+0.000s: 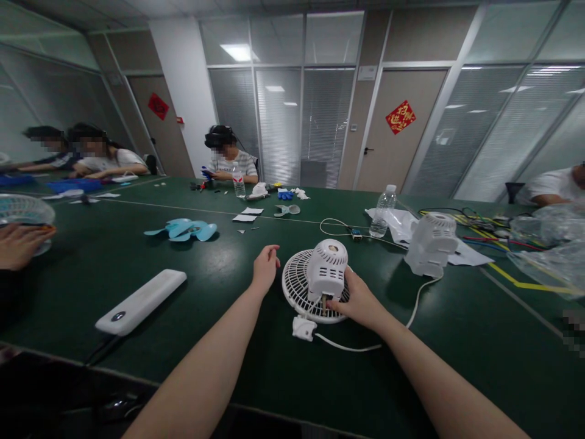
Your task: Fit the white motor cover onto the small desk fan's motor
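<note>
A white fan motor housing [326, 268] sits on a round white fan grille [295, 286] lying flat on the table. My right hand [363, 300] grips the housing low on its right side, thumb in front and fingers partly hidden behind it. Just left of the grille hovers my left hand [265, 271], its visible fingers loosely stretched out and holding nothing. A small white plastic block [303, 328] is at the grille's front edge, with a white cord [350, 348] running right from near it.
A second white fan housing [432, 244] stands to the right, near a water bottle [382, 213] and tangled cables. Blue fan blades [183, 230] and a white power bank [141, 302] lie left. A co-worker's hand [21, 244] touches another grille [27, 208]. Other people sit around the table.
</note>
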### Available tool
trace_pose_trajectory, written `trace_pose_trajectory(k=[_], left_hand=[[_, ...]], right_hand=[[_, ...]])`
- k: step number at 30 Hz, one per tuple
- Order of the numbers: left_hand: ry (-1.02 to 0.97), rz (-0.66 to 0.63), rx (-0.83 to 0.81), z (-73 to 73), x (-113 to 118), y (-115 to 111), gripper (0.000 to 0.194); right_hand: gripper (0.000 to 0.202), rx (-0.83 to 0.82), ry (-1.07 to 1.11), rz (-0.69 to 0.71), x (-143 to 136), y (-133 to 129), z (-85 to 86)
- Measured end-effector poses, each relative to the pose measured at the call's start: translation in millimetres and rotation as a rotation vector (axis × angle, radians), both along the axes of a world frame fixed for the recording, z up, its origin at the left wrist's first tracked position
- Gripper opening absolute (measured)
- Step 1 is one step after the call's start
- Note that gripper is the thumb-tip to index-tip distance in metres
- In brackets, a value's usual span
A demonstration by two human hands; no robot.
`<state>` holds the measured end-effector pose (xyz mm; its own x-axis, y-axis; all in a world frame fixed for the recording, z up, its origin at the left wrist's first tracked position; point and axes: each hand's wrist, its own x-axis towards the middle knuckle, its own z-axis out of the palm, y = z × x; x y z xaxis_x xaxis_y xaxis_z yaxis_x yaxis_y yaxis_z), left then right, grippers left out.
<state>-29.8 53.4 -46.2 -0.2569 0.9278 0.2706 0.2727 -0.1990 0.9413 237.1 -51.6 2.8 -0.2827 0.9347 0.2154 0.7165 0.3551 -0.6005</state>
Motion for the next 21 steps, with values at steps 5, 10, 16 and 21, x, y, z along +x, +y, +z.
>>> trace_pose_trajectory(k=[5, 10, 16, 21], left_hand=[[-0.060, -0.023, -0.030, -3.1, -4, 1, 0.036], [-0.075, -0.036, -0.046, -1.1, -10, -3, 0.038], [-0.068, -0.072, -0.076, -1.0, -13, -3, 0.038], [-0.040, -0.092, -0.102, -1.5, -12, -2, 0.036]], right_hand=[[0.080, -0.043, -0.029, -0.019, -1, -7, 11.8], [0.074, -0.033, -0.073, -0.026, -2, -13, 17.9], [0.074, -0.038, -0.151, -0.066, 37, -37, 24.5], [0.075, -0.052, -0.269, -0.214, 101, -75, 21.2]])
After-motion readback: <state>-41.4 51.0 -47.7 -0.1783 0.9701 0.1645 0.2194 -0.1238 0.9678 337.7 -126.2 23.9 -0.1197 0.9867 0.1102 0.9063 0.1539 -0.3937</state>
